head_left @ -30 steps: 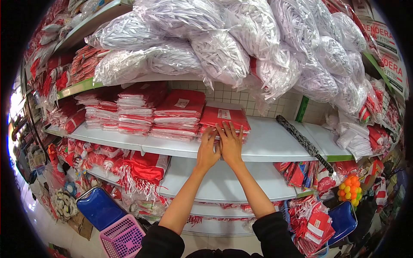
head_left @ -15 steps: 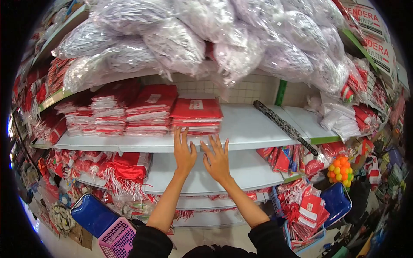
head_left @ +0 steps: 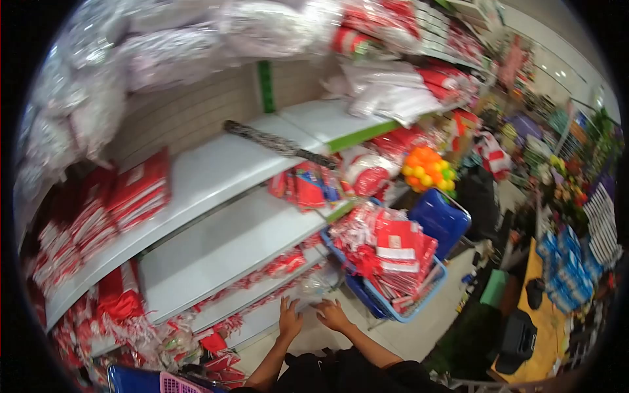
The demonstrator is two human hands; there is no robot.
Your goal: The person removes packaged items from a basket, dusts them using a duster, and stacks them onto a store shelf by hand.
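Both hands are held low in front of me, a little apart, before the lower shelves. My left hand (head_left: 290, 319) has its fingers raised and slightly bent. My right hand (head_left: 333, 316) points its loosely curved fingers toward the left one. Just beyond the fingertips is a crumpled clear plastic wrap (head_left: 313, 285); whether a finger touches it I cannot tell. To the right of the hands stands a blue basket (head_left: 398, 317) filled with red-and-white packets (head_left: 398, 252).
Stacks of red packets (head_left: 139, 190) sit on the upper shelf (head_left: 203, 170) at left. A black-and-white patterned long item (head_left: 268, 141) lies across it. Orange and yellow balls (head_left: 426, 169) hang near a blue bin (head_left: 440, 223). A pink basket (head_left: 180, 384) is at lower left.
My view has swung to the right, bringing the blue basket and aisle nearer the middle. My hands have left the front of the red packet stack and are now lower.
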